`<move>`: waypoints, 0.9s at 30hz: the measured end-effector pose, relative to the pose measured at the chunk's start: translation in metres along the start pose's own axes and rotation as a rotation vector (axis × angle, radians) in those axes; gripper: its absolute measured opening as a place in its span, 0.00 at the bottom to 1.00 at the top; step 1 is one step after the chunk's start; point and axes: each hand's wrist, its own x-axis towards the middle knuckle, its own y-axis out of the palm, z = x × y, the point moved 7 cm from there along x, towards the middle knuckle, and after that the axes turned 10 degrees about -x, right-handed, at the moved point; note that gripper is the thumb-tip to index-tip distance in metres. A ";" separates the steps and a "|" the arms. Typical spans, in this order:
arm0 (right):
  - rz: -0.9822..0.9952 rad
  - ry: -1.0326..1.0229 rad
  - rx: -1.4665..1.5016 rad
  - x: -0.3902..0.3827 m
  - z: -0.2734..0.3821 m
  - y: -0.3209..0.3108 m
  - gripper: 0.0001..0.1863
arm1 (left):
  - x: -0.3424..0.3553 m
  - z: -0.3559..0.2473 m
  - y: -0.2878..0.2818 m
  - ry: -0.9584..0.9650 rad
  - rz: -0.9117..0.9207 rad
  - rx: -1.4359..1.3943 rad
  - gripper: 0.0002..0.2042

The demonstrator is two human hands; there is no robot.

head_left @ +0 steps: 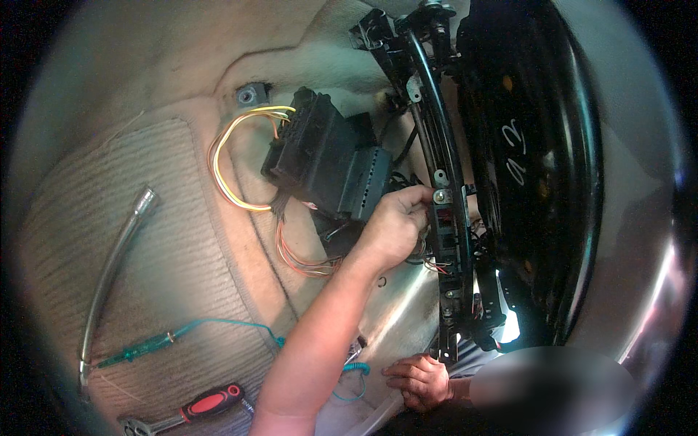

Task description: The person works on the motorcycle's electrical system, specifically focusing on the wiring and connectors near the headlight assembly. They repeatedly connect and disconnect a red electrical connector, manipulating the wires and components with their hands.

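Observation:
My left hand (398,227) reaches up from the lower edge, back of the hand toward me. Its fingers are curled and the fingertips press against a black metal seat rail (448,167), beside a small bolt (441,196). Whatever they pinch, if anything, is hidden. The rail runs along the edge of a tilted black seat underside (534,167). Thin wires (436,267) emerge from the rail below my hand. To the left sits a black module box (309,149) with a loop of yellow and white wires (222,174). My right hand is not in view.
Another person's hand (418,381) rests at the lower right, below the rail's end. A metal bar with a socket (109,280), a green tester (145,347) with a coiled cable, and a red-and-black ratchet (211,401) lie on the ribbed mat (156,254). A bracket (251,94) stands behind.

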 end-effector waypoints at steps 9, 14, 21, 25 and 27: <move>-0.071 0.053 0.015 0.011 0.004 -0.012 0.22 | 0.000 -0.005 -0.001 0.140 -0.056 0.090 0.14; -0.010 0.008 0.029 0.002 0.001 -0.002 0.26 | -0.002 -0.013 -0.003 0.189 -0.098 0.196 0.14; -0.083 0.050 0.005 0.006 0.002 -0.006 0.22 | -0.005 -0.017 -0.004 0.295 -0.175 0.374 0.13; -0.066 0.065 0.005 0.009 0.004 -0.010 0.22 | -0.005 -0.022 -0.003 0.337 -0.173 0.435 0.12; -0.058 0.067 0.004 0.009 0.004 -0.010 0.23 | -0.005 -0.019 -0.004 0.282 -0.137 0.359 0.11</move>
